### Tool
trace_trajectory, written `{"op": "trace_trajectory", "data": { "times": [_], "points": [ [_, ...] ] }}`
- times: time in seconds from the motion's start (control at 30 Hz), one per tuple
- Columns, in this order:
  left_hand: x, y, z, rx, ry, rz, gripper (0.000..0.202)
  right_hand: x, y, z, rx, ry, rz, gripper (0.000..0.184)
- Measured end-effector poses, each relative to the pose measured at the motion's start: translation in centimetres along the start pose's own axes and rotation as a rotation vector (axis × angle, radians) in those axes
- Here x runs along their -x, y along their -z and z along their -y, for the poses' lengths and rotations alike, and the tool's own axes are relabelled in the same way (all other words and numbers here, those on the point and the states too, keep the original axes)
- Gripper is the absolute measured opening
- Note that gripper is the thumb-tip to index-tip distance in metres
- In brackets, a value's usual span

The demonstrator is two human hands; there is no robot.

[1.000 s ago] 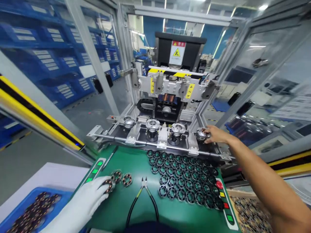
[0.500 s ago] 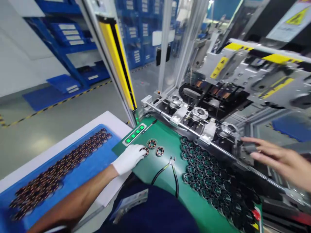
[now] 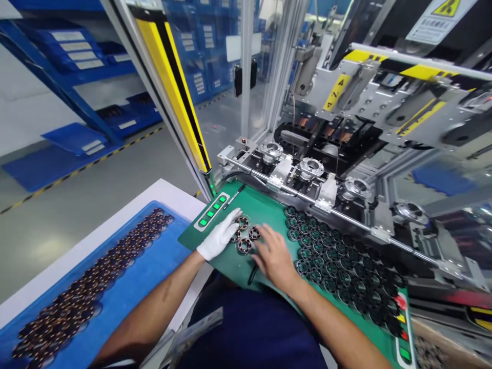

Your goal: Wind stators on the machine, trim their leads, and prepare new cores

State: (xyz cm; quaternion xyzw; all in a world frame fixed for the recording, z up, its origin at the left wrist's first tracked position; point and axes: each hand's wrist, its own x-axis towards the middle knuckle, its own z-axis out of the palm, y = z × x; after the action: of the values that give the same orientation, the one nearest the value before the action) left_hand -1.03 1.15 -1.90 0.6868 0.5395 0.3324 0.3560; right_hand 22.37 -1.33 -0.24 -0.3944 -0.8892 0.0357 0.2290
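Observation:
Several copper-wound stator rings lie together on the green worktop [image 3: 226, 264]. My left hand [image 3: 218, 240], in a white glove, reaches in from the left with fingers extended beside the upper ring [image 3: 243, 222] and partly over the left ring [image 3: 236, 236]. From the right, my bare right hand [image 3: 274, 256] comes down with its fingers spread. Its fingertips are at the right ring [image 3: 254, 233] and close to the lower ring [image 3: 245, 246]; contact is hard to tell. Under that hand, a black plier handle [image 3: 252, 274] shows, the rest of the pliers being hidden.
Many dark rings [image 3: 326, 251] cover the worktop's right side. A blue tray [image 3: 126, 302] of wound rings sits at left. Behind the worktop runs a metal rail with round fixtures [image 3: 311, 168] below the machine head. A yellow-black post [image 3: 172, 92] rises at left, near green-lit buttons [image 3: 211, 211].
My right hand has come from the machine fixtures to the rings on the worktop. Another ring now lies in the group. My left hand has shifted slightly, its fingers now straighter.

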Motion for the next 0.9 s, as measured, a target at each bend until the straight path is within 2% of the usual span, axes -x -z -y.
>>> {"op": "trace_trajectory", "data": {
  "times": [0.13, 0.23, 0.3, 0.4, 0.5, 0.6, 0.67, 0.73, 0.8, 0.9],
  "points": [
    [1.1, -1.6, -0.2, 0.131, -0.009, 0.014, 0.061, 2.9, 3.0, -5.0, 0.098, -0.239, -0.092, 0.025],
    [2.3, -1.7, -0.2, 0.168, -0.027, -0.047, 0.061, 3.6, 3.2, -7.1, 0.095, -0.315, -0.079, 0.023],
    [3.0, -1.5, 0.3, 0.144, -0.024, -0.136, 0.06, 3.5, 2.6, -7.3, 0.057, -0.334, -0.067, 0.023],
    [3.9, -1.0, 1.3, 0.045, -0.01, -0.281, 0.057, 3.0, 2.3, -6.7, -0.023, -0.345, -0.083, 0.032],
    [4.8, -1.2, 2.4, -0.087, -0.007, -0.385, 0.049, 1.6, 4.6, -6.3, -0.13, -0.307, -0.106, 0.037],
    [5.2, -1.9, 2.8, -0.226, -0.038, -0.459, 0.044, -2.1, 9.3, -6.8, -0.382, -0.309, -0.088, 0.03],
    [5.2, -2.3, 2.9, -0.311, -0.074, -0.499, 0.042, -6.2, 12.3, -7.7, -0.516, -0.304, -0.062, 0.026],
    [5.1, -2.5, 2.8, -0.379, -0.114, -0.526, 0.041, -11.0, 14.0, -9.2, -0.494, -0.252, -0.076, 0.028],
    [4.9, -2.5, 2.7, -0.432, -0.148, -0.544, 0.038, -16.1, 14.1, -11.2, -0.442, -0.208, -0.117, 0.03],
    [4.9, -2.4, 2.5, -0.488, -0.178, -0.556, 0.036, -22.4, 11.9, -14.4, -0.346, -0.161, -0.18, 0.029]
  ]
}}
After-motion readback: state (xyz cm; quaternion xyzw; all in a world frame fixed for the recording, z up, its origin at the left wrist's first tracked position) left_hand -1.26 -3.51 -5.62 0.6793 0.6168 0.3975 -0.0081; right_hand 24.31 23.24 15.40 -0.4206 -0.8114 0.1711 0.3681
